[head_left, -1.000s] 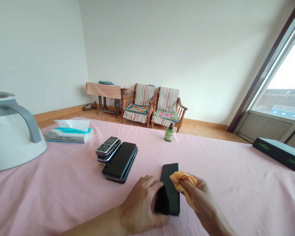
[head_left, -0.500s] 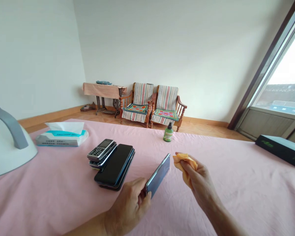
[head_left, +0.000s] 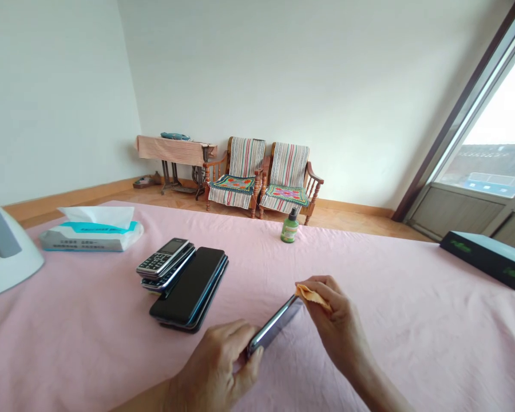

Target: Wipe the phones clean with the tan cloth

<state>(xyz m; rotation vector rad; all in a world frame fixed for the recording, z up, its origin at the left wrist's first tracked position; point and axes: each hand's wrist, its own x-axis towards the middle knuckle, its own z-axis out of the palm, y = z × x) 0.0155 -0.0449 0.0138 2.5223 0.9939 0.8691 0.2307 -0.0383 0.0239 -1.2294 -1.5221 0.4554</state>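
Observation:
My left hand (head_left: 225,363) grips a smartphone (head_left: 278,327) by its near end, and the phone is tilted up on its long edge above the pink cloth. In my right hand (head_left: 332,312) a crumpled yellow-orange cloth (head_left: 312,296) is pinched between thumb and fingers. The cloth touches the far end of the phone. Left of my hands lies a stack of black smartphones (head_left: 193,283), with several silver-and-black keypad phones (head_left: 165,257) piled against it. A green spray bottle (head_left: 290,228) with a black top stands farther back.
A pink tablecloth (head_left: 390,320) covers the table. At the left are a tissue pack (head_left: 90,234) and a white object with a grey handle (head_left: 4,246). A black box (head_left: 484,257) lies at the right edge. Two wooden chairs (head_left: 240,182) stand beyond the table.
My right hand has brought the cloth down onto the phone's far end. The phone has been lowered and turned more edge-on. The view has shifted slightly right.

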